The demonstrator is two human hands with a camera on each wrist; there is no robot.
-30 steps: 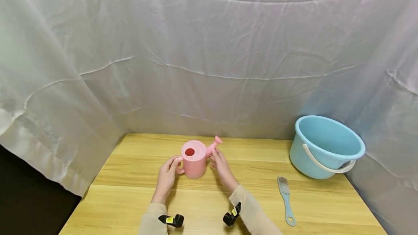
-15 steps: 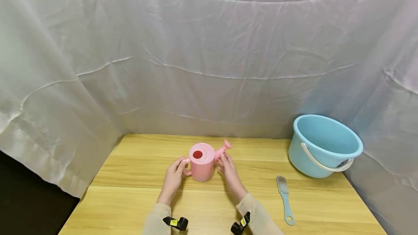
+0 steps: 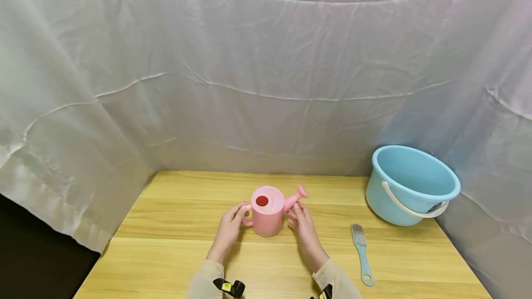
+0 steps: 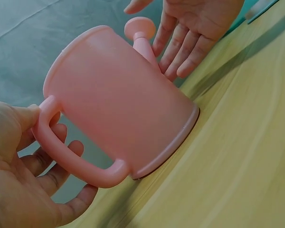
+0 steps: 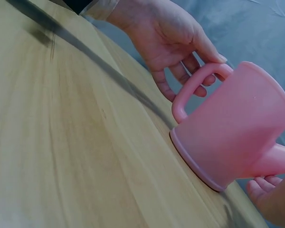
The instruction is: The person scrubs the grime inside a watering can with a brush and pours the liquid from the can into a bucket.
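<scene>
A pink watering can (image 3: 268,223) with a round red-looking opening in its top stands upright on the wooden table, spout pointing right. My left hand (image 3: 230,227) holds its handle (image 4: 69,159), thumb on the upper bend and fingers around the loop. On the other side, my right hand (image 3: 305,232) is at the spout (image 3: 293,202). In the left wrist view the right hand's fingers (image 4: 185,47) extend along the spout, with the thumb apart from it. The right wrist view shows those fingertips (image 5: 263,185) just under the spout.
A light blue bucket (image 3: 388,197) with a white handle stands at the table's back right. In front of it lies a blue brush (image 3: 361,255) with its bristles up. Grey curtains (image 3: 266,119) enclose the back and sides of the wooden table (image 3: 174,243).
The watering can has shifted right and a little toward me, both hands travelling with it. The bucket and brush stay in place.
</scene>
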